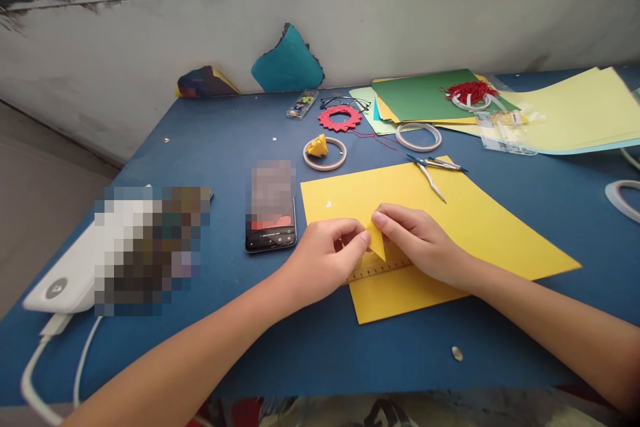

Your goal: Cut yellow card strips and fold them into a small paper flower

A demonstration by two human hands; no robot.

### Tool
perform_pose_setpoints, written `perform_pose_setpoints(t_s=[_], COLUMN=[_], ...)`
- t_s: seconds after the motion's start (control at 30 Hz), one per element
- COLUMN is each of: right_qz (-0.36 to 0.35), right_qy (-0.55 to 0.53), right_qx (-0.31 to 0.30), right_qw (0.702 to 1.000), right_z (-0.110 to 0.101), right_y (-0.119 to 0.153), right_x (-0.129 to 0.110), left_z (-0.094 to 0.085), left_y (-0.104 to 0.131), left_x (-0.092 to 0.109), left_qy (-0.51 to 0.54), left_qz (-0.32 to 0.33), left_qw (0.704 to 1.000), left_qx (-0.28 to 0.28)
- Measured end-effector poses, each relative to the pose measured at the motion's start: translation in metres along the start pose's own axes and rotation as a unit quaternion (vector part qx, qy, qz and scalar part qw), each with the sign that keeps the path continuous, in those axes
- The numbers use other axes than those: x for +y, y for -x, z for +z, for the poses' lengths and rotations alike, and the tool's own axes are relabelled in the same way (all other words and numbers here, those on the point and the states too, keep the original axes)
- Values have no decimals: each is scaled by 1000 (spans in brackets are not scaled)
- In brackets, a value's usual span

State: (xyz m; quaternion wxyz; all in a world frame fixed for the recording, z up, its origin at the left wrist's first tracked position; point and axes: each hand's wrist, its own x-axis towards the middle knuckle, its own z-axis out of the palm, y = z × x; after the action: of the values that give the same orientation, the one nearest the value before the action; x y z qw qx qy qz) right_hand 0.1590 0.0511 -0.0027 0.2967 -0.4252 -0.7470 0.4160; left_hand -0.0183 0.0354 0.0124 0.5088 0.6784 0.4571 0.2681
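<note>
A small folded piece of yellow paper (377, 244) is pinched between my two hands. My left hand (334, 255) grips its left side with thumb and fingers, and my right hand (423, 240) holds its upper right edge. Below them a clear ruler (373, 271) lies on a large yellow sheet (480, 227), partly hidden by both hands. A compass (431, 175) with blue parts rests on the sheet's far edge.
Left of the sheet lies a phone (271, 240); farther left is a white power bank (65, 280) with cables. Behind are tape rolls (419, 137), a red paper ring (325, 121), glasses and coloured sheets (430, 97). A small oval object (457, 353) lies near the front edge.
</note>
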Motion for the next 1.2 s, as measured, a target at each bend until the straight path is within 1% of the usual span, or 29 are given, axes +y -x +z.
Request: perform_pose_setpoints(t_s=[0.07,0.13,0.23,0.3,0.37,0.5,0.6,0.7,0.8,0.93,1.0,1.13,1.2], right_qz=[-9,-34,-111,-174,-213,-224,-232,-245,-255,-252,-242,-234,-230], right_qy=[26,58,114,148,175,206,203,178,139,98,84,64,53], right_qx=[11,43,100,102,74,23,13,-10,-28,-46,-55,-66,-71], right_qw=[1000,997,982,968,958,952,951,953,957,962,965,968,969], right_z=[1,3,5,6,5,4,3,2,2,2,2,2,2], right_y=[0,1,3,4,4,4,4,3,3,4,4,5,5], right_x=[1,4,8,8,7,5,7,8,6,2,1,0,-1], left_z=[1,2,2,2,3,4,3,1,-2,-3,-2,-2,-2], left_y=[0,0,0,1,2,4,5,6,7,8,8,7,6], left_x=[0,0,0,0,-1,-5,-6,-5,-4,-5,-6,-7,-8], left_qy=[-10,-38,-94,-116,-132,-171,-164,-143,-121,-106,-103,-111,-113], left_qz=[9,19,39,50,65,135,191,228,234,223,230,270,279], left_qw=[1000,998,988,982,978,967,963,961,964,969,968,956,954], left_qx=[19,53,116,140,145,133,99,59,23,-4,-10,-11,-15])
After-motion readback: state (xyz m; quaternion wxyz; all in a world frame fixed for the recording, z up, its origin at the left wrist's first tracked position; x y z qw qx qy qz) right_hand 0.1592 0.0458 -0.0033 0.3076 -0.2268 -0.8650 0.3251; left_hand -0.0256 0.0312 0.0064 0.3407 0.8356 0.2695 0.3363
